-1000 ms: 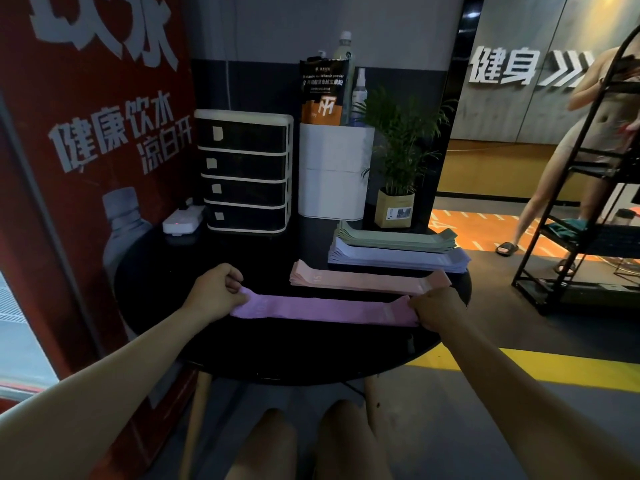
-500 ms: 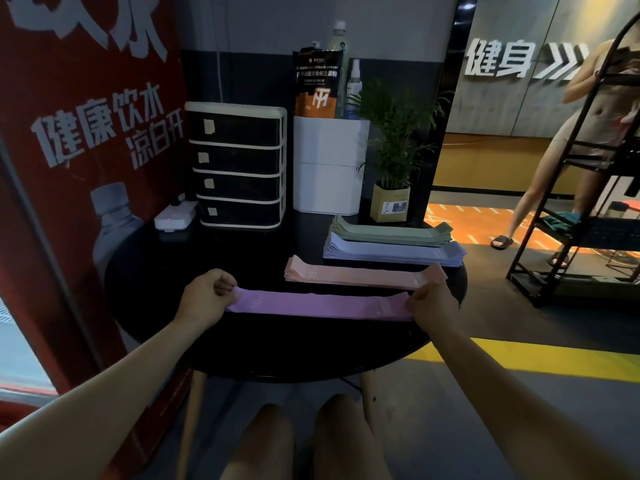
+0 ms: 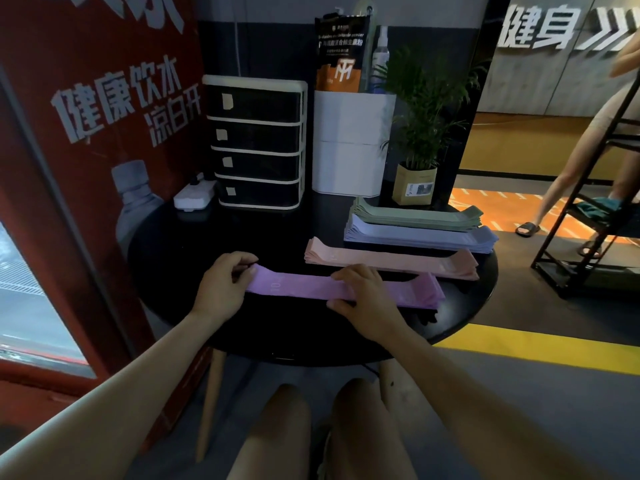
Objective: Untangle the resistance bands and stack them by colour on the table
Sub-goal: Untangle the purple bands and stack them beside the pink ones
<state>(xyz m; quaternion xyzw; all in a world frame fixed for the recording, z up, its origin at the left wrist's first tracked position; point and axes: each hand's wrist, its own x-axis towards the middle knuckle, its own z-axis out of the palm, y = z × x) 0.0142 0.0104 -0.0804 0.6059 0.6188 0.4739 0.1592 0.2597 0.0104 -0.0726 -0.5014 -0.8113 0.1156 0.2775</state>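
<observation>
the right hand (image 3: 363, 299) covers the purple band's (image 3: 298, 287) middle; the bystander (image 3: 588, 143) is cropped at the right edge.

Single head-worn wide-angle view looks forward and down from a seated person, close over the round black table (image 3: 194, 258), own forearms and knees filling the lower frame, red poster (image 3: 86, 133) hard left, gym floor farther off right.

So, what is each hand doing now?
Left hand: pinches the left end of the purple band.
Right hand: open, fingers lying flat on the same band.
</observation>
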